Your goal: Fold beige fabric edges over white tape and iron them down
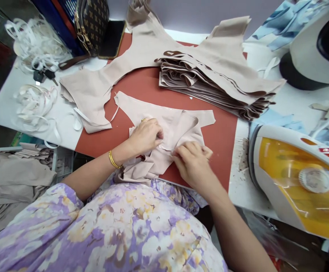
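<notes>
A pale beige underwear piece (pixel 164 117), cut from thin cloth, lies on the red-brown board in front of me. Its wide, narrow-ended side points away from me, and its lower part is folded and bunched near my lap. My left hand (pixel 147 134) rests on its left half, thumb and fingers pinched on the cloth near the middle. With bent fingers, my right hand (pixel 191 158) grips the folded edge at the lower right. A raised fold curves up just above that hand. The cloth between my fingertips is partly hidden.
A stack of beige cut pieces (pixel 210 83) lies behind on the board (pixel 221 151). White elastic tape (pixel 36 43) is heaped at left, near a phone (pixel 112 39) and a patterned bag (pixel 92 22). A yellow-and-white iron (pixel 297 181) stands at right. More beige cloth (pixel 14 181) fills a crate at lower left.
</notes>
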The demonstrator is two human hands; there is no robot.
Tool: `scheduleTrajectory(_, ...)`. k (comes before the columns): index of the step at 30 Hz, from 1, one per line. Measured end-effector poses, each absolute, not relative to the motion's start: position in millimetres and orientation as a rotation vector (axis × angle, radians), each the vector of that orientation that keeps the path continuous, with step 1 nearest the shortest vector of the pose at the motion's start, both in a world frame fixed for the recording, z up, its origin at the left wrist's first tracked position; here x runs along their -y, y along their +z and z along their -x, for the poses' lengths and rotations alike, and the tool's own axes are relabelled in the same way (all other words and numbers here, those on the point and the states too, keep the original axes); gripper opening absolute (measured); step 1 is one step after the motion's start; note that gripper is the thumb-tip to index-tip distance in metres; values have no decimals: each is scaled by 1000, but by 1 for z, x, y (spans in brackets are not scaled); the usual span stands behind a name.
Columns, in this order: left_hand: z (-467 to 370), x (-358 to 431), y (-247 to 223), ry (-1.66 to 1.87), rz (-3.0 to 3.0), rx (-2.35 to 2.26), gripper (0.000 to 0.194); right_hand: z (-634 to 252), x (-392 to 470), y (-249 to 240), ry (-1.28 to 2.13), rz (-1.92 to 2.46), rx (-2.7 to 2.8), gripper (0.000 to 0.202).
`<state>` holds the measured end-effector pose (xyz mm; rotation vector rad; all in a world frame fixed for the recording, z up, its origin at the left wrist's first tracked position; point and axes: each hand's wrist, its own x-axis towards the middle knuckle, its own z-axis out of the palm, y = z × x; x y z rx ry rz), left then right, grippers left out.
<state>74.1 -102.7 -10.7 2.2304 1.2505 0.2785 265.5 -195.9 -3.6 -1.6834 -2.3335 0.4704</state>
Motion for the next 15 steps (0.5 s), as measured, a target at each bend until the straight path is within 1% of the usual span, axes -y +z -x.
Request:
scheduleTrajectory(3, -76, 105, -7, 242, -2276, -1243, 9, -293, 211, -1, 623, 1615, 2271, 14)
scheduleTrajectory(5, -83, 108, -4, 221, -2353, -1233, 11, -296, 215, -2, 663, 1575, 2238, 10)
scheduleTrajectory(8, -99, 115, -4, 181, -2517, -1006, 20, -286, 213, -1, 702, 1499, 2130, 10)
scheduleTrajectory(10, -108, 117, -9, 137, -2569, -846, 27, -287, 219, 3, 827, 1449, 2061, 11)
scheduleTrajectory(13, -110, 116, -17, 154, -2539, -797, 38, -323, 253, 5, 1089, 1502, 2056, 12)
scheduleTrajectory(15, -104, 115, -19, 204, -2501, -732, 40, -363, 289, 1, 1183, 1635, 2098, 16)
